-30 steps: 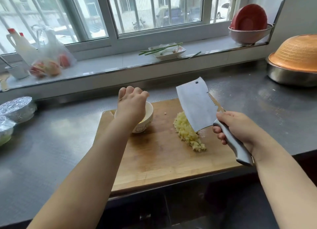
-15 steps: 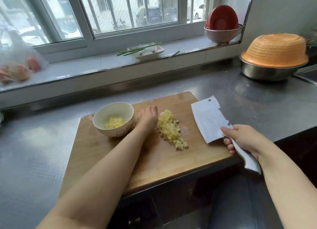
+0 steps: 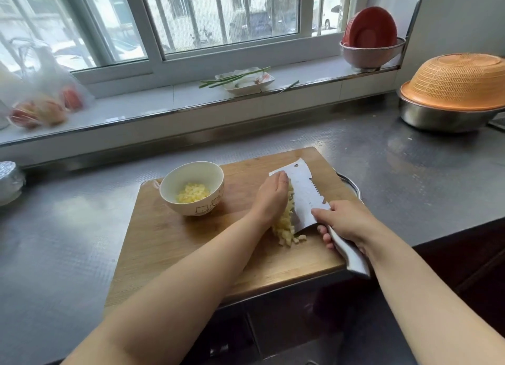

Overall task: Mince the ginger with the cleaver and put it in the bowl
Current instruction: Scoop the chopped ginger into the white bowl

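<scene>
**Ginger pressed between palm and blade**

Half a second before, our right hand (image 3: 347,222) had kept the cleaver (image 3: 306,198) well off to 3 o'clock of the ginger pile (image 3: 285,222), blade clear of it, while our left hand (image 3: 273,198) sat at the pile's 9 o'clock side. By this moment the cleaver had come in against the pile from 3 o'clock, its flat leaning over the ginger, and the left hand lay flat with straight fingers pushing the pile from 9 o'clock, fingertips touching the blade's far end. The right hand was curled round the cleaver's metal handle, forefinger stretched along the blade. The bowl (image 3: 192,191) stood as before at 9 o'clock of the hands.

We counted one cutting board (image 3: 164,244) on the table (image 3: 54,228), one bowl on it, one cleaver, and two lots of minced ginger: the pile on the board between palm and blade, with a few bits loose at its 6 o'clock end, and a smaller heap (image 3: 192,195) inside the bowl. At 2 o'clock stood one steel basin (image 3: 442,119) under one orange colander (image 3: 456,82).
</scene>
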Action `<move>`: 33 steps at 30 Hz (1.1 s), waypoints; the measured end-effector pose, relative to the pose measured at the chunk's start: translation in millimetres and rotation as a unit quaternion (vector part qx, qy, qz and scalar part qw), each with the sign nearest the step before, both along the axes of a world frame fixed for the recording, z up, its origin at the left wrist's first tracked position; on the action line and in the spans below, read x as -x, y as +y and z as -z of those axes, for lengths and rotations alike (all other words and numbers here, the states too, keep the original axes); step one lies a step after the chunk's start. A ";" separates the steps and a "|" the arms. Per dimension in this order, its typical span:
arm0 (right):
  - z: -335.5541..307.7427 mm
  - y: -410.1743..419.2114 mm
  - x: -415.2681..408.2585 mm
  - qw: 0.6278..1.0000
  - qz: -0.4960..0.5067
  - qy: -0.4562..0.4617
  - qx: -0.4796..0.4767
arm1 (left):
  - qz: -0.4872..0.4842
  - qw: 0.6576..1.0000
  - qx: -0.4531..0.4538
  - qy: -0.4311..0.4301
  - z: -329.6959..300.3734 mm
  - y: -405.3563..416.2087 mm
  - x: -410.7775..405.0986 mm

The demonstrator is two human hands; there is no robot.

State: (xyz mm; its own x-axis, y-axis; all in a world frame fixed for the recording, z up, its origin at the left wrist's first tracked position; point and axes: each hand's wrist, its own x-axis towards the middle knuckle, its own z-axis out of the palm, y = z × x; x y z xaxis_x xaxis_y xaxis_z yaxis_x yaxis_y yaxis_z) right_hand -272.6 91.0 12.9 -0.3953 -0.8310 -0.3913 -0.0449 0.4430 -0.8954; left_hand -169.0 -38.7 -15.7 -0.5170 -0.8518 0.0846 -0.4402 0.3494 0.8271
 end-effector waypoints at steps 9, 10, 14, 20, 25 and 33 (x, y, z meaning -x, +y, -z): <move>-2.9 -4.8 0.9 0.988 -0.010 -0.152 0.024 | 0.019 0.999 -0.030 0.021 -37.4 0.2 -11.6; -6.2 -5.3 1.2 0.987 -0.015 -0.159 0.030 | 0.030 0.999 -0.016 0.012 -45.4 0.4 -13.8; -26.4 -10.5 -3.0 0.982 -0.037 -0.179 0.047 | 0.052 0.997 0.050 -0.017 -73.9 1.4 -26.4; -50.4 -31.3 -27.6 0.977 -0.092 -0.184 0.051 | 0.025 0.991 0.125 -0.039 -88.9 -13.9 -62.2; -56.9 -50.4 -54.6 0.976 -0.128 -0.170 0.044 | 0.021 0.989 0.129 -0.062 -87.1 -27.6 -101.5; -55.9 -65.7 -73.2 0.979 -0.145 -0.136 0.043 | 0.041 0.950 0.250 -0.180 -70.8 -25.0 -131.5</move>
